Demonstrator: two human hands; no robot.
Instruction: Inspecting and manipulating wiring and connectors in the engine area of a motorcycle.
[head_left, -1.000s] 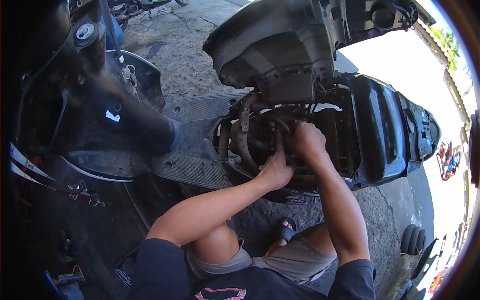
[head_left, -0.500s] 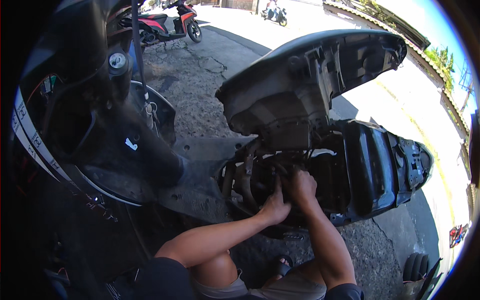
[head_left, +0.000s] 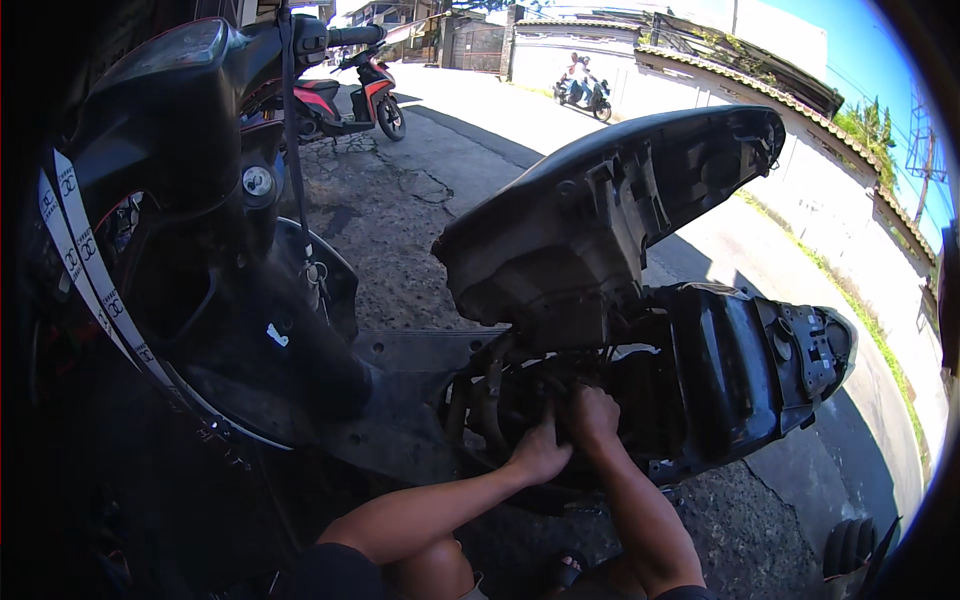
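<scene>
A black scooter [head_left: 720, 360] lies across my view, its underseat engine bay [head_left: 480, 400] exposed below the raised seat [head_left: 600, 220]. My left hand [head_left: 542, 450] is inside the bay, index finger stretched toward the dark hoses and fittings there, thumb near my right hand. My right hand [head_left: 595, 415] is closed at those parts just right of it; what it grips is hidden in shadow. The front panel [head_left: 320, 360] with hanging keys and a pale lanyard [head_left: 85, 250] is at the left, beside the floorboard [head_left: 390, 430].
Behind stand a red-and-black scooter [head_left: 350, 105], a white wall [head_left: 620, 60] and a gate [head_left: 475, 45]. Two people ride a scooter [head_left: 585, 90] along the road. Dark rounded objects [head_left: 850, 545] sit at the lower right, on cracked pavement [head_left: 750, 520].
My view has tilted up, bringing the road, wall and other scooters into sight. The riders have moved right along the road. Both my hands stay in the bay.
</scene>
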